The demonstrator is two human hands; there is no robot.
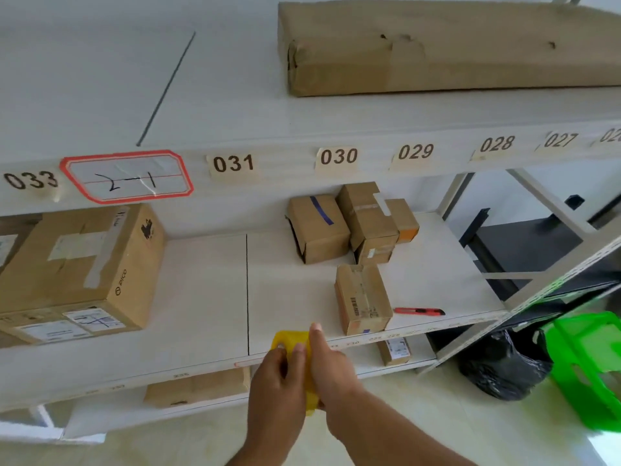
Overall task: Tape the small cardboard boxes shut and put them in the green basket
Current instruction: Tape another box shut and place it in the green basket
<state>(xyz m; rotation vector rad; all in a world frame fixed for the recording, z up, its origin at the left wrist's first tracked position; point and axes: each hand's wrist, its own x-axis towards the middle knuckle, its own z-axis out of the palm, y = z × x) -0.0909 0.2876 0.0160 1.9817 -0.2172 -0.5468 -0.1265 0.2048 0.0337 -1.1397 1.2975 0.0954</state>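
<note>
I see both hands together at the front edge of the white middle shelf (201,297), clamped on a yellow roll of packing tape (291,341). The left hand (279,381) has its fingers curled over the roll's near side. The right hand (331,364) presses against the roll's other side, one finger straight up past it; I cannot tell how the rest of its fingers lie.

Just beyond the right hand, a small brown cardboard box with a barcode label (363,299) stands on the shelf. Beside it, further to the right, lies a red utility knife (419,311). Further back from the hands, a cluster of small brown cardboard boxes (349,223) sits against the rear, one bearing a blue tape strip.

Well off to the right of the hands and lower, the green plastic basket (591,368) rests on the floor, next to a black plastic bag (504,364).

To the left of the hands, a large taped cardboard carton (84,267) sits on the same shelf. Above, a long flat brown carton (450,45) lies on the upper shelf.
</note>
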